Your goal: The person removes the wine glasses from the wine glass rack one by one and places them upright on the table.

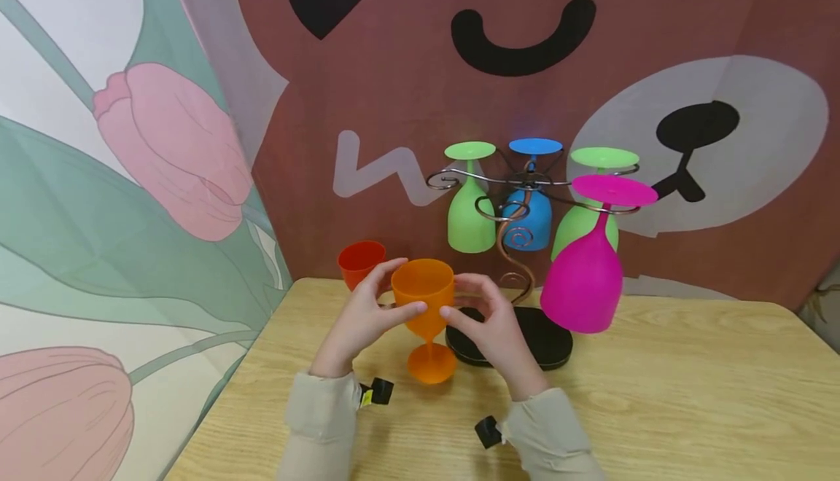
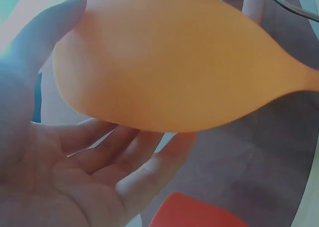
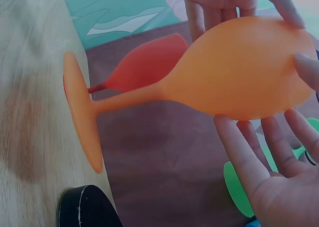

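Both hands hold an orange plastic goblet (image 1: 423, 295) upright by its bowl, mouth upward. My left hand (image 1: 364, 321) grips the bowl's left side, thumb in front and fingers around the side and back. From the right, my right hand (image 1: 492, 324) grips it the same way, as the right wrist view of the goblet (image 3: 239, 70) also shows. The goblet's round foot is low over the table; whether it touches is unclear. A red goblet (image 1: 361, 259) stands behind my left hand, partly hidden by it.
Behind my right hand, a curled metal rack (image 1: 518, 237) on a black base (image 1: 541, 339) carries upside-down goblets: a green one (image 1: 471, 222), a blue one (image 1: 534, 222), another green one behind, and a magenta one (image 1: 584, 284). A patterned cloth hangs behind the wooden table (image 1: 689, 393).
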Available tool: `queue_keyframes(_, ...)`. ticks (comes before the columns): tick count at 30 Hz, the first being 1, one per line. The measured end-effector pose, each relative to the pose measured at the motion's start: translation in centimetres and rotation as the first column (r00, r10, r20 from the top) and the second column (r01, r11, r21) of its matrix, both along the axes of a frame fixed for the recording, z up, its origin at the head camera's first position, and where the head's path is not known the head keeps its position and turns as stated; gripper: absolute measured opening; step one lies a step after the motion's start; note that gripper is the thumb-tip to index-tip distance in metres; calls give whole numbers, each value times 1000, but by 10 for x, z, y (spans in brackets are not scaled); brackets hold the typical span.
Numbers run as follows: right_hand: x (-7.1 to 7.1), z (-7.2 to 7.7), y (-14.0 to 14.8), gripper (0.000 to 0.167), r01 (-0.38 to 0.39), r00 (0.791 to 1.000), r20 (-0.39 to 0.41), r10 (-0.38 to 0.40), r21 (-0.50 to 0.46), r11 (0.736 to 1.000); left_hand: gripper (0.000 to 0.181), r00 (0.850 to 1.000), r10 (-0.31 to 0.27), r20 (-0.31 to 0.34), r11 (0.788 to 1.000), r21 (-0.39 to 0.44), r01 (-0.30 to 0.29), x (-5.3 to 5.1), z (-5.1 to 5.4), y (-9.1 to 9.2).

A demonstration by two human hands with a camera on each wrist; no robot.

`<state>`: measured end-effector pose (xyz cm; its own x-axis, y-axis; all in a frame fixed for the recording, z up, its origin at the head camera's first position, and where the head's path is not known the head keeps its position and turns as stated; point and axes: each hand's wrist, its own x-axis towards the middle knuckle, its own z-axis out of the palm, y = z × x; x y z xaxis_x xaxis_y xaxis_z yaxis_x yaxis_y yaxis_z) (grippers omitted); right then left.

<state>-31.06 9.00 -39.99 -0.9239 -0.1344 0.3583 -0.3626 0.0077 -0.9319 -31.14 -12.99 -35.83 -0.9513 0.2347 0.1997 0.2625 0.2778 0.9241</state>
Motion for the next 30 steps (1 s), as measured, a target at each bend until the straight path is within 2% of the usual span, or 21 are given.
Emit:
queue_keyframes(5,1,0,-4,47,-18,1000,-25,18,29,999,77,1000,-28,11,1000,6,28,0,-1,-3)
queue_keyframes(11,1,-1,-5,47,-21,1000,-2,22,71,997,74,1000,-6,-10,1000,-19,6,0,0,-4)
queue_keyframes(17,0,0,-4,47,-13,1000,9,12,86,996,75,1000,0,-19,1000,-3,0,-2,0,-4)
queue_keyframes(20,-3,-2,-5,41,34,999,-14,-34,58,998,75,1000,7,-19,1000,1,-7,-4,-1,-6)
queue_keyframes(22,-5,-6,-5,33,98,995,1,-98,-6,995,74,1000,16,-17,1000,-6,-16,-4,-1,-9)
queue_keyframes(24,-7,-11,-4,25,184,982,59,-179,-108,977,74,999,32,-2,999,-22,-32,-3,-1,-13)
queue_keyframes(28,-9,-23,1,13,348,931,222,-290,-299,888,74,998,50,26,997,-60,-48,1,0,-23)
queue_keyframes(30,-11,-28,6,10,398,908,277,-315,-333,855,74,998,54,25,996,-79,-52,2,1,-29)
